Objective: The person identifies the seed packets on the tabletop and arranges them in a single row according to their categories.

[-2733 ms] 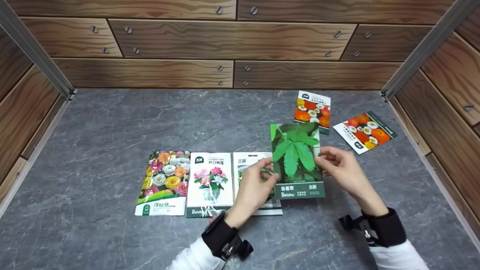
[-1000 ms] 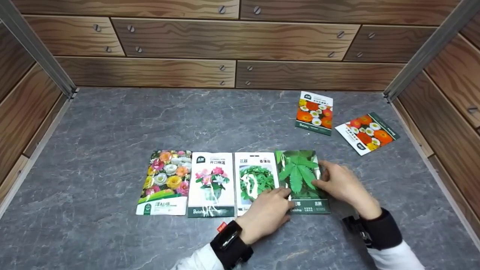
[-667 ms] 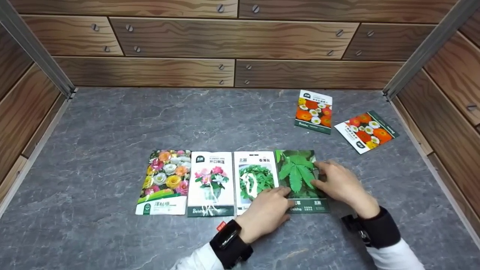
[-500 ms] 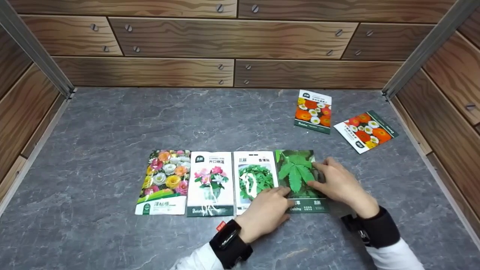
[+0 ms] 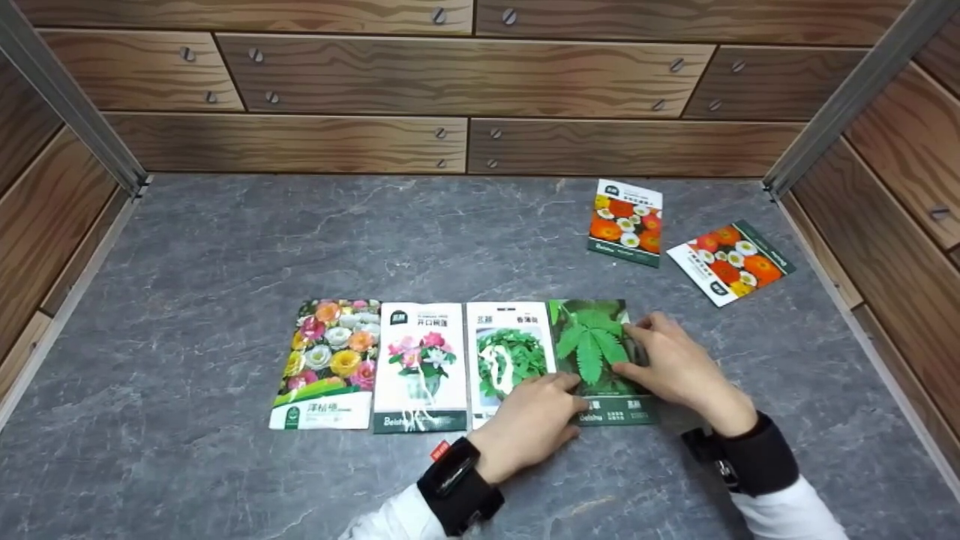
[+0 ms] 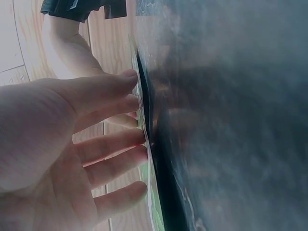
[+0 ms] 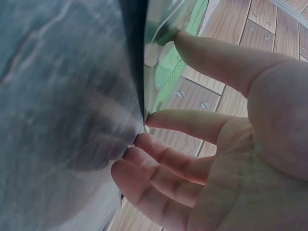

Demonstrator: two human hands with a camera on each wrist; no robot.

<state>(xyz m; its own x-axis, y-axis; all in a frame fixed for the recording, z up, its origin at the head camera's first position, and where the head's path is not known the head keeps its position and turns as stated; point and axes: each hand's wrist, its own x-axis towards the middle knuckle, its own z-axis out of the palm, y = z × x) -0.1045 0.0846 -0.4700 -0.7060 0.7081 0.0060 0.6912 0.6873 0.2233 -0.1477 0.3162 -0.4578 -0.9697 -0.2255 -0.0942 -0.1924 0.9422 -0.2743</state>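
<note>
A green leaf-picture seed packet (image 5: 592,345) lies flat at the right end of a row on the table. My right hand (image 5: 686,367) is at its right edge, thumb on its face and index fingertip at the edge; in the right wrist view the other fingertips touch the table. My left hand (image 5: 529,420) rests across the lower part of this packet and the white mint-picture packet (image 5: 517,319) beside it, hiding part of both. Its fingers (image 6: 118,166) look fairly straight in the left wrist view.
Left in the row lie a white pink-flower packet (image 5: 420,375) and a multicoloured-flower packet (image 5: 326,367). Two orange-flower packets, one nearly upright to me (image 5: 626,223) and one turned (image 5: 731,262), lie at the back right. Wood-patterned walls (image 5: 465,75) border the grey table (image 5: 225,247).
The leaf packet, held up between both hands earliest, has come down to lie beside the mint packet. Over the last half second the right hand shifts very slightly left; the left hand stays.
</note>
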